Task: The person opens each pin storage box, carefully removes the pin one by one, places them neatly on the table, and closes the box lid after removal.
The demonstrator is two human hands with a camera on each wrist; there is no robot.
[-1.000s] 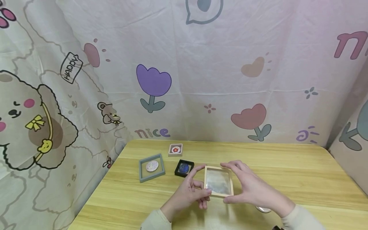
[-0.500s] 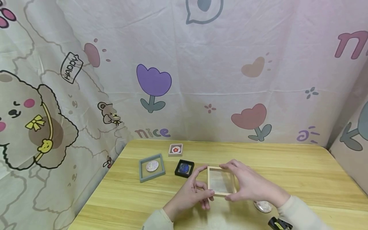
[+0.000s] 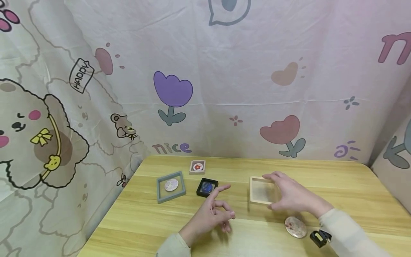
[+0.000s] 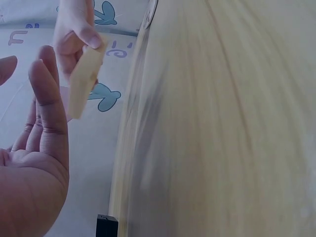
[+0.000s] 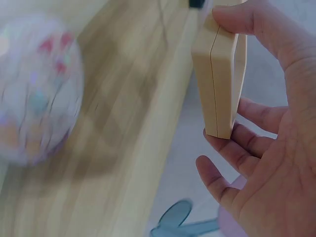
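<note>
Currently, right hand (image 3: 293, 194) holds the pale wooden frame (image 3: 261, 191) clear of the table (image 3: 346, 192), thumb on its near edge, fingertips on the far one; grip clamped on the frame. Right wrist view: a thin seam runs along the frame's side; little finger stands off it.

Left hand (image 3: 208, 216) at 8 o'clock from the frame, well apart from it. Index finger extended toward 1 o'clock, other fingers bent loosely, thumb and index apart; grip holds nothing.

Other positions, head view, dial centred on the wooden frame:
- 4 to 5 o'clock, near: round pale badge (image 3: 295, 227) with reddish marks, flat on the table.
- 4 o'clock, farther: small black object (image 3: 320, 237) with a yellow patch, against the right sleeve (image 3: 348, 228); identity unclear.
- 9 o'clock: black frame (image 3: 203, 194) with blue disc (image 3: 207, 187) inside, near the left index fingertip; contact not evident.
- 9 o'clock, farther: grey frame (image 3: 171, 197), pale disc (image 3: 171, 185) within its outline.
- Between 9 and 10 o'clock: small pinkish frame (image 3: 197, 172), red-flower disc (image 3: 197, 167) inside.
</note>
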